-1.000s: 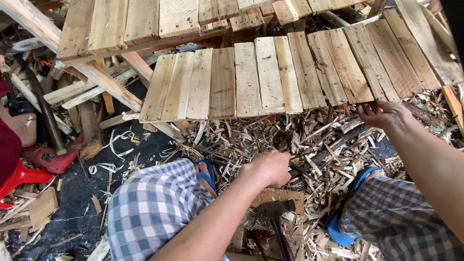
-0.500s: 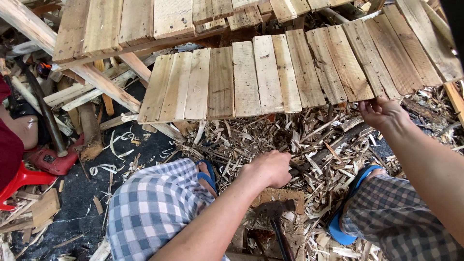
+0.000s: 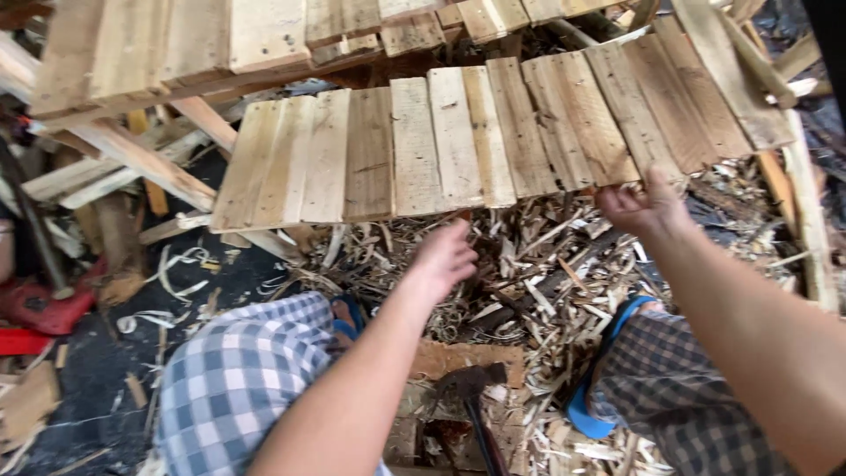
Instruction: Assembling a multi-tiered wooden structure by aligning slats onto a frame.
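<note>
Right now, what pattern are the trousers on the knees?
Blue-and-white check on the trousers, clearest in the head view, below the left hand.

Left hand [image 3: 448, 256] reaching forward, fingers curled loosely, right hand [image 3: 641, 207] raised, grip pinched closed, both arms extended

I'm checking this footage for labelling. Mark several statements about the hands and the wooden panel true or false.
1. The right hand has its grip on the near edge of the pale slatted wooden panel. True.
2. The left hand holds a hammer. False: it is below the panel's edge, holding no tool.
3. Wood shavings cover the ground under the panel. True.
4. The person wears plain white trousers. False: they are checked.
</note>
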